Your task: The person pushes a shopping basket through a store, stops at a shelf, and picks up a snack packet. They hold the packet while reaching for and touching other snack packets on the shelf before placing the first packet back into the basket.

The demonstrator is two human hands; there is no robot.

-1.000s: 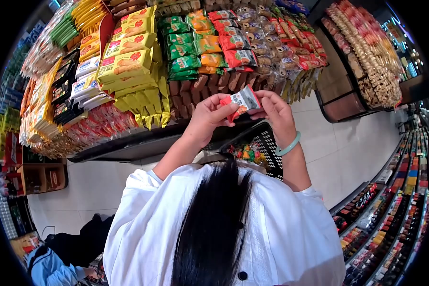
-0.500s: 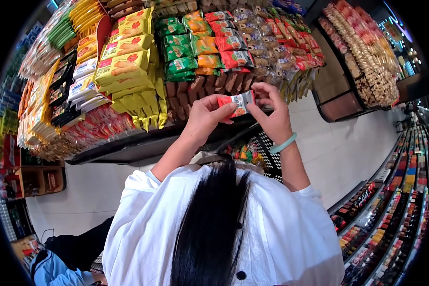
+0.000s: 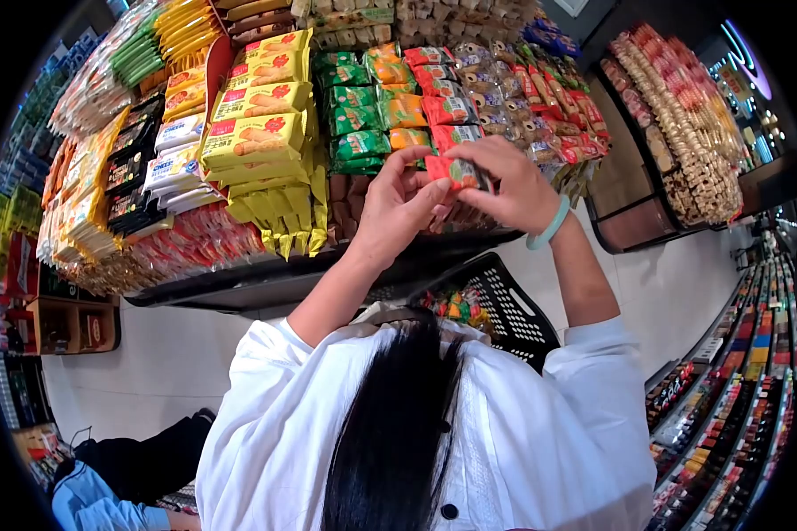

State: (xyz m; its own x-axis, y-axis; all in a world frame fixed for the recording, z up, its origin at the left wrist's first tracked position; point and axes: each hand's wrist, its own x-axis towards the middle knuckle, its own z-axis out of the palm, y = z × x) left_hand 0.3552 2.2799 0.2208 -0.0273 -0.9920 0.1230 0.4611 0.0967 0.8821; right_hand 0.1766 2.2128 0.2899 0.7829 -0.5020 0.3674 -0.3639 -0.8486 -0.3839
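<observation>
A small red snack packet [image 3: 460, 174] with a dark end is held between my two hands, in front of the snack display. My left hand [image 3: 397, 211] pinches its left end between thumb and fingers. From the right, my right hand [image 3: 512, 188] grips the other end, its fingers bent over the top and covering part of the packet. A pale green bangle [image 3: 551, 223] circles my right wrist. Just behind the packet lie stacked red packets [image 3: 450, 110], with orange packets [image 3: 404, 112] and green packets [image 3: 355, 119] to their left.
Yellow biscuit packs [image 3: 255, 137] are piled at the left of the display. Below my hands is a black basket [image 3: 515, 305] with colourful wrapped items. Another snack stand [image 3: 633, 199] is at the right. A person in a blue sleeve [image 3: 97, 500] is at lower left.
The packet has been turned from its pale printed side to its red side. Both hands have shifted, and my right hand now reaches further over it. More of the basket shows.
</observation>
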